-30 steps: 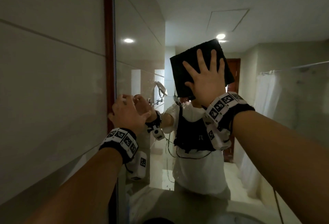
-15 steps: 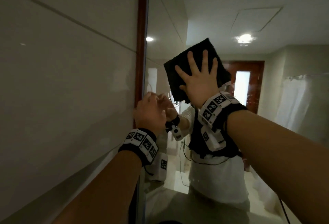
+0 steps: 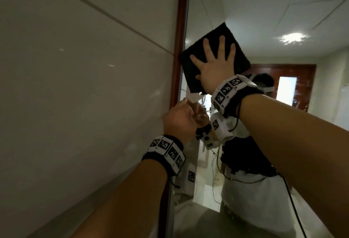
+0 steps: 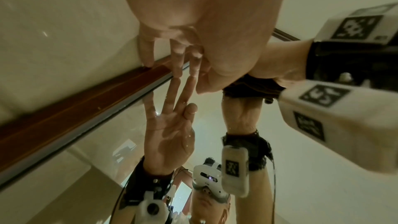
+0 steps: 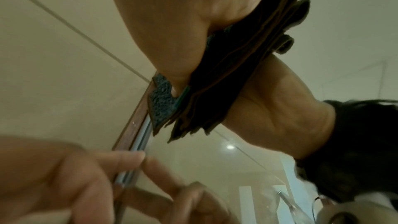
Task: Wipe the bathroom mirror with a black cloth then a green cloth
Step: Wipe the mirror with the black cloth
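A folded black cloth (image 3: 223,30) lies flat against the mirror (image 3: 283,11), its left corner at the brown wooden frame (image 3: 181,20). My right hand (image 3: 215,65) presses on it with fingers spread and straight. In the right wrist view the palm and thumb of the right hand (image 5: 172,23) bear on the layered black cloth (image 5: 226,83). My left hand (image 3: 179,118) is lower down at the mirror's left edge. In the left wrist view the straight fingers of the left hand (image 4: 183,54) touch the glass and the frame (image 4: 86,101) with their tips and hold nothing. No green cloth is in view.
A pale tiled wall (image 3: 75,86) fills the left, right up to the frame. The mirror reflects me, a ceiling light (image 3: 290,37) and a brown door (image 3: 302,86). The right wrist camera (image 4: 323,117) hangs close beside my left hand.
My right hand has slid the black cloth leftward across the glass to the wooden frame. The left hand has stayed at the mirror's edge, below the cloth.
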